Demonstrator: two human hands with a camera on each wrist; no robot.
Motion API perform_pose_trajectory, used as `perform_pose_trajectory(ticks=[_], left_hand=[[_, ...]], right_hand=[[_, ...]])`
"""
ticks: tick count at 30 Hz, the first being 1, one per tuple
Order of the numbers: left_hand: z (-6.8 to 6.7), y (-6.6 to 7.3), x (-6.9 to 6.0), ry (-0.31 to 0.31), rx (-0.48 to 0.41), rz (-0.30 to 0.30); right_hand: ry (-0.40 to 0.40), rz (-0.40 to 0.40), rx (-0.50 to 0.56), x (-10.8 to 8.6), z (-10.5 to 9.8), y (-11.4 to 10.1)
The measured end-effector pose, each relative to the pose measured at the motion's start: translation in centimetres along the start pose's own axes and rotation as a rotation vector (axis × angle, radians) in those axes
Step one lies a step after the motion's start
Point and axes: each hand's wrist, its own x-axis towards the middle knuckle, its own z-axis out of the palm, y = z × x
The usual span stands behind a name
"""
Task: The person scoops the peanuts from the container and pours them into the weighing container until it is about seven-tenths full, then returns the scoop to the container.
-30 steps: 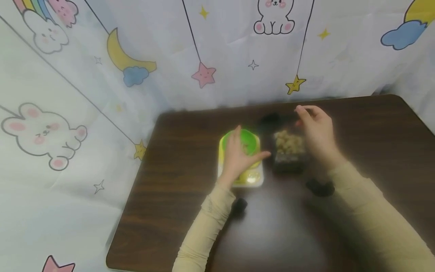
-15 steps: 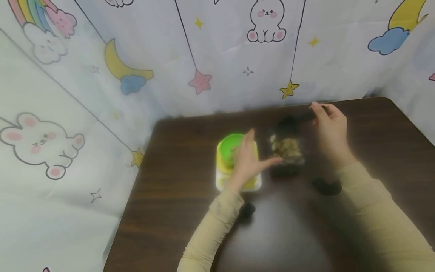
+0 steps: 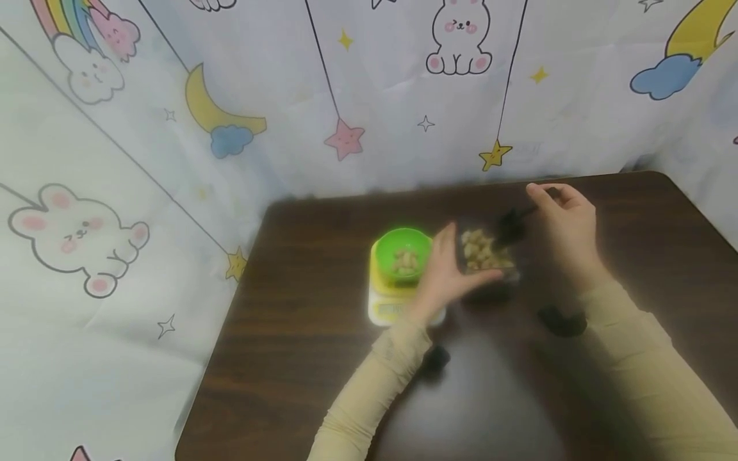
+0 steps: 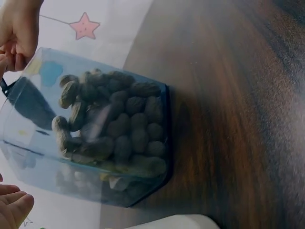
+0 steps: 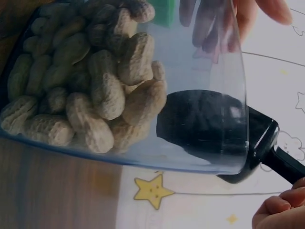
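Black scoop (image 3: 510, 228) gripped by right hand (image 3: 571, 230), left hand (image 3: 441, 274) splayed beside peanut box (image 4: 40, 169), partly hiding scale (image 3: 385, 302)

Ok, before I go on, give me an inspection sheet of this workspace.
Surface: dark wood-grain table.
Job's things: clear container holding peanuts; black scoop, its front part seen through the clear container; green bowl, some peanuts inside, on a yellow-and-white scale.
Clutter: dark shape near each sleeve, too blurred to identify.
Left hand: fingers extended beside the container, contact unclear.
Right hand: grips the scoop.
Cables: nothing seen.
Surroundings: cartoon-printed white backdrop.
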Motion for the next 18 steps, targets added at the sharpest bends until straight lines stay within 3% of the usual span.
perform_pose_trajectory(ticks=[7,12,15,18], left_hand=[[0.8,0.0,-0.1,-0.01,-0.057,-0.023],[1.0,0.0,-0.1,-0.016,-0.024,-0.021],[1.1,0.0,-0.1,-0.017,-0.022,-0.021],[1.2,-0.1,-0.1,-0.025,-0.054,-0.031]], right_hand=[[-0.084,0.021,-0.015,-0.1,-0.3,1.0],[-0.118,0.039,-0.001,-0.1,-0.5,2.2],[-0.118,0.043,-0.127,0.1,-0.7,2.9],[-0.097,0.013,-0.371,0.3,-1.0,3.5]])
